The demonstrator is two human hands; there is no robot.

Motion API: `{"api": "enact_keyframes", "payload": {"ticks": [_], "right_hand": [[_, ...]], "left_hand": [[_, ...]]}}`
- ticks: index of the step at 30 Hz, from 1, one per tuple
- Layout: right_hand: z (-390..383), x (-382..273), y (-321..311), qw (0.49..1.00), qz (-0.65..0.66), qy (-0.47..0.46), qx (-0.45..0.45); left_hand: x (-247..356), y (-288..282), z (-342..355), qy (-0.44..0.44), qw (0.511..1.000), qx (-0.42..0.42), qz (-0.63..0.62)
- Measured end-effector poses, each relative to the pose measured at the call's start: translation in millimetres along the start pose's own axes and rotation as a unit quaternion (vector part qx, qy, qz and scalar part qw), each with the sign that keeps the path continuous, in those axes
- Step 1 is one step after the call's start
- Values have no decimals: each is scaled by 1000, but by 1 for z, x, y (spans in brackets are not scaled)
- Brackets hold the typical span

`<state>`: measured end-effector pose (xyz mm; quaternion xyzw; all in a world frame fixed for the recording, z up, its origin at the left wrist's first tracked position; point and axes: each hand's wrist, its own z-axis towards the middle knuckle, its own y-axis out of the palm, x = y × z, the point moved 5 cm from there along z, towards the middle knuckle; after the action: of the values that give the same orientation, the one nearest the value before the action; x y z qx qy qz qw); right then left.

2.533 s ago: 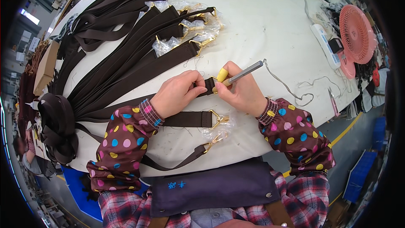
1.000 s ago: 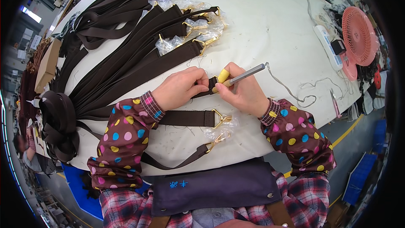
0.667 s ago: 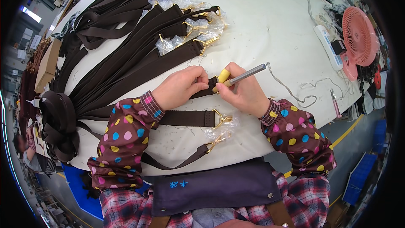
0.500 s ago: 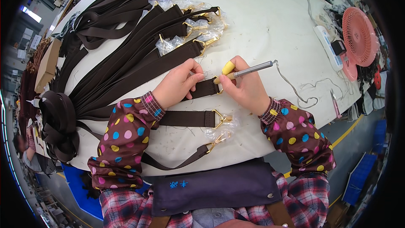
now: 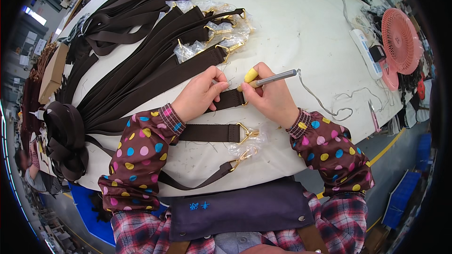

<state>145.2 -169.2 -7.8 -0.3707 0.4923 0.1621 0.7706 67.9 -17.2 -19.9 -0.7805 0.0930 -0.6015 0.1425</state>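
Note:
My right hand [image 5: 274,99] is closed round a slim, pen-like corded tool [image 5: 278,76] with a grey barrel. A yellow finger cover [image 5: 251,75] sits on one of its fingers. The tool's front end is at the stitched end of a dark brown webbing strap [image 5: 230,99], where a gold metal ring partly shows beneath my fingers. My left hand [image 5: 200,94] rests over the same strap, thumb and fingertips pinched together; what they hold, if anything, is too small to make out. Another brown strap [image 5: 209,132] with a gold buckle [image 5: 245,133] lies nearer to me.
Many brown straps [image 5: 141,66] with plastic-wrapped gold hardware fan across the white table [image 5: 301,28]. Their bundled tails [image 5: 66,136] lie at left. On the right are a power strip [image 5: 366,54], pink fan [image 5: 400,40], scissors [image 5: 374,116] and the tool's loose cord [image 5: 325,105].
My right hand and the tool have shifted slightly left, closer to my left hand and over the strap's end. My left hand has hardly moved.

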Motion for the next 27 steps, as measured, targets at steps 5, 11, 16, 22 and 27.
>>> {"api": "enact_keyframes", "payload": {"ticks": [5, 11, 16, 22, 27], "right_hand": [[0, 1, 1, 1000, 0, 4, -2], [1, 4, 1, 1000, -7, 14, 3], [0, 2, 1, 1000, 7, 11, -3], [0, 1, -1, 1000, 22, 18, -3], [0, 0, -1, 1000, 18, 19, -4]], "left_hand": [[-2, -1, 0, -4, 1000, -5, 1], [-2, -1, 1, -4, 1000, -7, 3], [-1, -1, 0, 8, 1000, 7, -2], [0, -3, 0, -6, 1000, 15, 3], [-2, -1, 1, 10, 999, 3, -47]]}}
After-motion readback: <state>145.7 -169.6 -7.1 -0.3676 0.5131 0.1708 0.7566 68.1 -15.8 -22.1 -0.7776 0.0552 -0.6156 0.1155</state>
